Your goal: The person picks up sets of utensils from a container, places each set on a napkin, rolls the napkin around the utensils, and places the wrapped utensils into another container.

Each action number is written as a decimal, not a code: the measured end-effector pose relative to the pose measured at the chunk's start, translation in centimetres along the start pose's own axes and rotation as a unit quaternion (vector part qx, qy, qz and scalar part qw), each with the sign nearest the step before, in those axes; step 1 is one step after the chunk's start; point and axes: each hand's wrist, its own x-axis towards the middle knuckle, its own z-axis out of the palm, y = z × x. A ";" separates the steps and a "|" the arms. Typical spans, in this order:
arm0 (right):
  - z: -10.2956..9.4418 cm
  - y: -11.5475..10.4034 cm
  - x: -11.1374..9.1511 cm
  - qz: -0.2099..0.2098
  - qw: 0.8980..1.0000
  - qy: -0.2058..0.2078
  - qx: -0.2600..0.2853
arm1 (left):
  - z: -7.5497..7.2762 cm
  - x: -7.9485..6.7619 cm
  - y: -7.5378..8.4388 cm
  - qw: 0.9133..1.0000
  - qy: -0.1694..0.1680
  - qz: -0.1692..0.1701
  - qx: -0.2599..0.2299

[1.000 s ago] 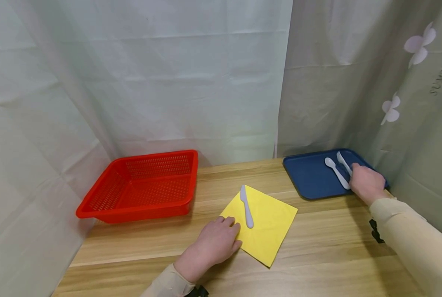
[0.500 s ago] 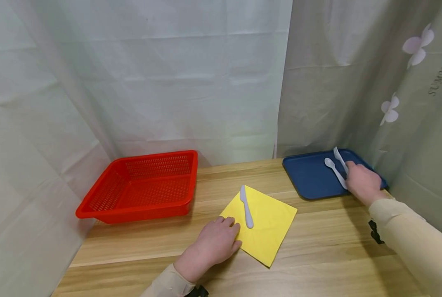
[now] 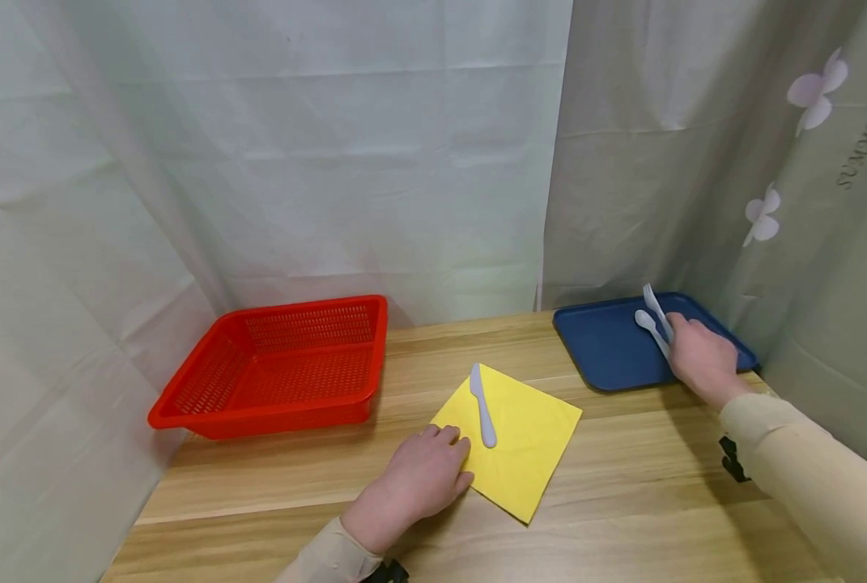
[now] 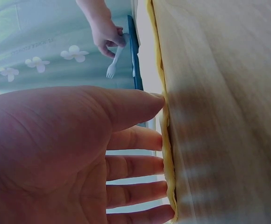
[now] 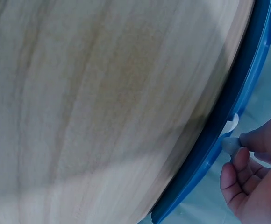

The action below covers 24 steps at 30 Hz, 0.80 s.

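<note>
In the head view my right hand (image 3: 703,356) pinches a white plastic fork (image 3: 656,309) over the blue tray (image 3: 597,352), tines pointing away. The left wrist view shows the fork (image 4: 118,57) lifted off the tray. A white spoon (image 3: 648,322) lies on the tray beside it, its handle partly behind the right hand. In the right wrist view, thumb and fingertips grip the fork's handle end (image 5: 230,145). My left hand (image 3: 429,470) rests its spread fingertips on the near left edge of a yellow folded napkin (image 3: 531,425). A white knife (image 3: 483,409) lies on that napkin.
A red plastic basket (image 3: 273,423) with perforated walls stands at the back left of the wooden table (image 3: 622,502). Pale curtains (image 3: 346,178) hang close behind the table and along both sides, near the tray's right edge.
My right hand has moved a little left with the fork, which has come up and closer to the spoon. The left hand, napkin and knife have stayed still.
</note>
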 end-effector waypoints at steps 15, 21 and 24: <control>0.0 -0.1 -0.2 -0.013 1.000 0.017 0.005 | -0.2 0.0 0.1 1.000 0.000 -0.003 -0.002; -0.4 -1.0 -0.5 -0.020 1.000 0.004 0.006 | -0.4 0.0 0.2 1.000 0.002 -0.002 0.000; -0.6 -1.7 -0.7 -0.020 1.000 -0.002 0.008 | -0.4 0.0 0.2 1.000 0.000 -0.002 0.000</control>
